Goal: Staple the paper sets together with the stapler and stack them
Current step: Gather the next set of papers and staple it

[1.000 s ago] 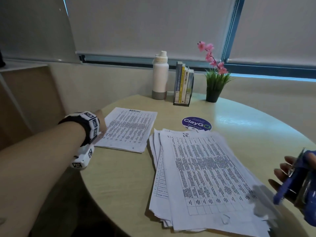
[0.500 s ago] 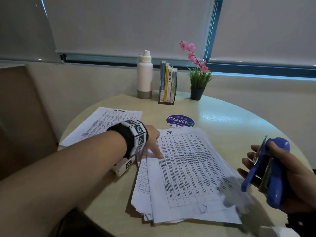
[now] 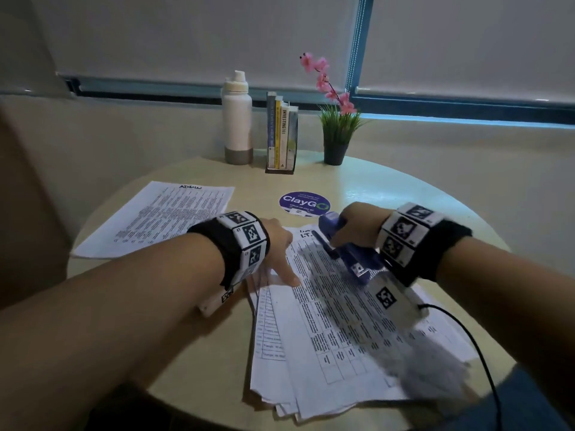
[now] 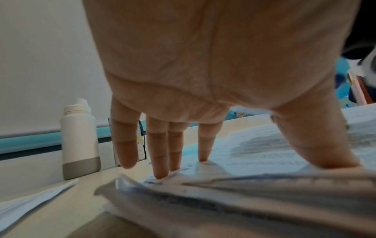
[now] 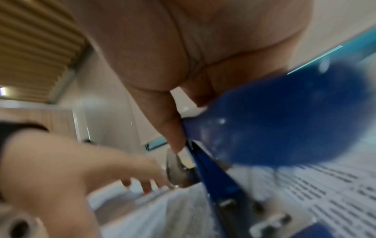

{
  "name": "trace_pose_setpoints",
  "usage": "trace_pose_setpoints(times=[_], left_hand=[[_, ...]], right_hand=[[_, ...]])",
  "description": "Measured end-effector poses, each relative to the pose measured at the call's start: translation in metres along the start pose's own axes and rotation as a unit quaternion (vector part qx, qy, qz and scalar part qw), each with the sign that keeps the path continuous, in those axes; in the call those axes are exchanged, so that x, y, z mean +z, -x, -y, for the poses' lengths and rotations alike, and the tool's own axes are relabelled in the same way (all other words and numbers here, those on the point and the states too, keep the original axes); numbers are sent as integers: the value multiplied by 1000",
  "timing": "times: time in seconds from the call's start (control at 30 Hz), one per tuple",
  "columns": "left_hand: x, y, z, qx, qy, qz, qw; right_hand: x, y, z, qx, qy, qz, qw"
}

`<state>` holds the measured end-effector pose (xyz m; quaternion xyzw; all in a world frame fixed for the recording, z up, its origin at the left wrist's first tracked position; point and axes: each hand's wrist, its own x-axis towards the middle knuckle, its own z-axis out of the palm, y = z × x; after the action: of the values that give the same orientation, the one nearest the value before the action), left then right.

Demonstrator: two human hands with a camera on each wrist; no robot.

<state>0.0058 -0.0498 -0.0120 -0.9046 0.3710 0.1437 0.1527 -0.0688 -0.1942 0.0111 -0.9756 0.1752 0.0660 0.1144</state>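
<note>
Straight fingers [image 4: 160, 162] of the left hand [image 3: 277, 241] press the loose paper pile [image 3: 336, 331] on the desk [image 3: 193, 362], right hand [image 3: 357, 222] curled round the blue stapler [image 3: 348, 250] at its far corner, stapling apparently imminent, requiring alignment first.

round table [image 3: 199, 362] with paper pile [image 3: 336, 346], stapled set [image 3: 161, 213], bottle [image 3: 238, 119], books [image 3: 281, 135], plant [image 3: 336, 141]

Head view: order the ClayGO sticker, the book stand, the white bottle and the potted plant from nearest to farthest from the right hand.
From the right hand, which grips the blue stapler:
1. ClayGO sticker, just beyond it to its left.
2. Book stand and potted plant, at the table's far edge, too close to call.
3. White bottle, far edge, farthest left.
</note>
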Motion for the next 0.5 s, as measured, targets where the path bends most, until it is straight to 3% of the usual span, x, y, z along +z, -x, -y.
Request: trace_pose_setpoints(times=[0.17, 0.5], left_hand=[[3, -1, 2, -4, -13, -11, 1000], [5, -3, 4, -6, -8, -22, 1000]], right_hand=[[18, -24, 23, -2, 119, 22, 993], [28, -32, 35, -19, 180, 36, 983]])
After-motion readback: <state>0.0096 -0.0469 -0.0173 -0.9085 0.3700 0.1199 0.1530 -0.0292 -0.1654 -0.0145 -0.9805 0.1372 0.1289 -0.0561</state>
